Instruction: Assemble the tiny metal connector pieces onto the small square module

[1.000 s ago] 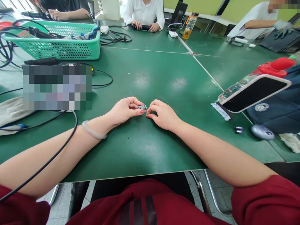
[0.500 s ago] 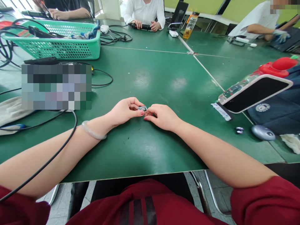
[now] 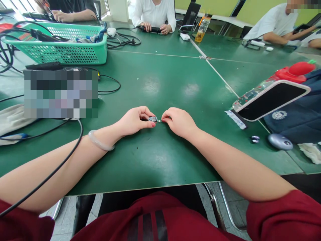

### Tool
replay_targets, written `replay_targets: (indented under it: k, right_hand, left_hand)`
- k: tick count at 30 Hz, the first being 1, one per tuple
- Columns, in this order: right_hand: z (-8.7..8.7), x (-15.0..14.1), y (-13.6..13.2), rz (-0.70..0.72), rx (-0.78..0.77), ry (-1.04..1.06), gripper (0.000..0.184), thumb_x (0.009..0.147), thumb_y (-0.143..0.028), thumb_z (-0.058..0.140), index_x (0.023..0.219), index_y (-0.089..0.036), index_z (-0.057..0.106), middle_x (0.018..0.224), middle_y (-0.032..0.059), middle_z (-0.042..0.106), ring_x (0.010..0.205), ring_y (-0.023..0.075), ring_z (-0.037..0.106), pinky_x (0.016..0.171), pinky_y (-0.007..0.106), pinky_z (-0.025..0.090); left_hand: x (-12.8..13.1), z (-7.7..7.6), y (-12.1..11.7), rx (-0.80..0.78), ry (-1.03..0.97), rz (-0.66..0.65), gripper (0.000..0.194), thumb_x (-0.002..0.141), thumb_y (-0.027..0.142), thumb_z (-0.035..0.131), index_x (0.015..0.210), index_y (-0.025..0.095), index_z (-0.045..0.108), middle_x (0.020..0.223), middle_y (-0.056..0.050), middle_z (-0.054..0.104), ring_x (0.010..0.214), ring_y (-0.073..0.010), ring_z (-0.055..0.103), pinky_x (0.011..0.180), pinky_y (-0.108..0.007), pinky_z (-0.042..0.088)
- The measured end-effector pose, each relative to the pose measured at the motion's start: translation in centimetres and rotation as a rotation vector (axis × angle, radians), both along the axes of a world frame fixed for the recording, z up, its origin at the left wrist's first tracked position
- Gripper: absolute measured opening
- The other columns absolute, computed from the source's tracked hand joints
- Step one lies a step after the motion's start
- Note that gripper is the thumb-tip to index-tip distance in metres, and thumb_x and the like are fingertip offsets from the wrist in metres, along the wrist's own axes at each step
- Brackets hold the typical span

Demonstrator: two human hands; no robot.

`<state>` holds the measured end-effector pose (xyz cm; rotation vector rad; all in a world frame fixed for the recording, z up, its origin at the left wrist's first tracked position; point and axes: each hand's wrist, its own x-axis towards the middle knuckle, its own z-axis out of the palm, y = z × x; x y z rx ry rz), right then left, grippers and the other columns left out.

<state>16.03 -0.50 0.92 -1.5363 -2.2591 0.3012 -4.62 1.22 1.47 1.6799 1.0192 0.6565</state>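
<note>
My left hand (image 3: 134, 122) pinches a small circuit board (image 3: 152, 119) between thumb and fingers, just above the green table (image 3: 160, 160). Facing it, my right hand (image 3: 180, 122) has thumb and forefinger closed on a tiny pale piece (image 3: 159, 121), too small to identify. A narrow gap shows between this piece and the board's right edge. Part of the board lies hidden behind my left fingers.
A green basket (image 3: 65, 53) with cables and gloves stands far left. A black cable (image 3: 62, 157) crosses my left forearm. At right are a propped phone (image 3: 273, 100), a computer mouse (image 3: 280, 141) and a dark bag (image 3: 296, 117). Other people sit across the table.
My right hand has drawn slightly right, away from the board, and the tiny pale piece now shows at its fingertips. My left hand has barely moved. At far right a person has shifted.
</note>
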Motion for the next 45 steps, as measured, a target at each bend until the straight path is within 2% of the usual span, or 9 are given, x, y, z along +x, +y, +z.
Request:
replay_targets:
  k: [3,6,14,24,27,30,33,38,45]
  right_hand:
    - [0.6,-0.4,-0.6,-0.050,0.096,0.148,0.013,0.085,-0.017,0.058,0.076,-0.019,0.066,0.079,0.0018,0.064,0.074,0.0149,0.056,0.066,0.027,0.039]
    - [1.0,-1.3,-1.4,-0.016,0.141,0.226,0.011,0.085,-0.017,0.059,0.076,-0.019,0.066,0.077,0.0007,0.063,0.072,0.0134,0.056,0.066,0.026,0.040]
    - [0.5,-2.6,-2.0,0.065,0.201,0.086,0.015,0.089,-0.018,0.053,0.083,-0.020,0.066,0.089,0.0032,0.066,0.081,0.0158,0.058,0.070,0.027,0.042]
    - [0.7,-2.2,-2.0,0.058,0.217,0.103,0.019,0.090,-0.019,0.052,0.085,-0.021,0.070,0.089,0.0028,0.068,0.082,0.0162,0.060,0.071,0.028,0.044]
    - [0.8,-1.9,-2.0,0.053,0.206,0.146,0.021,0.091,-0.019,0.050,0.095,-0.022,0.070,0.092,0.0027,0.069,0.083,0.0155,0.061,0.071,0.027,0.044]
    - [0.8,-1.7,-1.9,0.022,0.182,0.134,0.018,0.088,-0.027,0.057,0.101,-0.021,0.069,0.091,0.0021,0.068,0.077,0.0143,0.059,0.065,0.027,0.042]
    - [0.6,-1.7,-1.8,0.002,0.182,0.099,0.018,0.087,-0.033,0.060,0.096,-0.021,0.069,0.087,0.0016,0.067,0.073,0.0135,0.058,0.062,0.026,0.040]
    - [-0.1,-2.2,-1.5,0.015,0.261,0.028,0.022,0.090,-0.038,0.055,0.092,-0.019,0.067,0.090,0.0034,0.068,0.081,0.0153,0.060,0.067,0.027,0.040]
    - [-0.5,-2.6,-1.3,0.093,0.376,-0.072,0.033,0.093,-0.044,0.048,0.082,-0.019,0.066,0.085,0.0052,0.067,0.078,0.0164,0.059,0.067,0.029,0.038]
  left_hand:
    - [0.1,-0.1,0.0,0.026,0.030,0.012,0.031,0.063,0.034,0.079,0.083,0.016,0.063,0.075,-0.003,0.068,0.069,-0.0148,0.061,0.064,-0.028,0.046]
    - [0.2,-0.2,-0.1,0.049,0.045,0.024,0.032,0.062,0.036,0.079,0.082,0.017,0.061,0.070,-0.001,0.064,0.064,-0.0137,0.058,0.059,-0.027,0.043]
    - [0.1,-0.7,0.0,0.097,0.057,-0.020,0.030,0.064,0.035,0.077,0.081,0.018,0.060,0.072,0.001,0.061,0.064,-0.0125,0.055,0.058,-0.026,0.040]
    - [0.2,-0.3,-0.2,0.082,0.033,0.001,0.029,0.063,0.033,0.078,0.080,0.017,0.060,0.070,0.000,0.062,0.065,-0.0131,0.057,0.060,-0.027,0.042]
    - [0.2,-0.3,-0.1,0.041,-0.019,0.027,0.029,0.064,0.031,0.078,0.083,0.017,0.061,0.073,-0.001,0.065,0.069,-0.0139,0.060,0.064,-0.028,0.045]
    - [0.2,-0.3,-0.1,-0.006,-0.071,0.056,0.030,0.067,0.029,0.076,0.089,0.016,0.061,0.079,-0.003,0.069,0.074,-0.0148,0.063,0.070,-0.029,0.048]
    - [0.1,-0.2,-0.1,-0.015,-0.078,0.066,0.031,0.069,0.031,0.075,0.093,0.016,0.064,0.084,-0.004,0.071,0.079,-0.0163,0.065,0.076,-0.031,0.050]
    - [0.2,0.2,-0.1,-0.016,-0.097,0.074,0.031,0.072,0.032,0.073,0.099,0.017,0.069,0.097,-0.007,0.073,0.092,-0.0199,0.066,0.089,-0.035,0.050]
    - [0.3,0.4,-0.5,-0.297,-0.335,0.004,0.035,0.069,0.028,0.076,0.100,0.014,0.069,0.088,-0.006,0.073,0.081,-0.0156,0.067,0.086,-0.035,0.053]
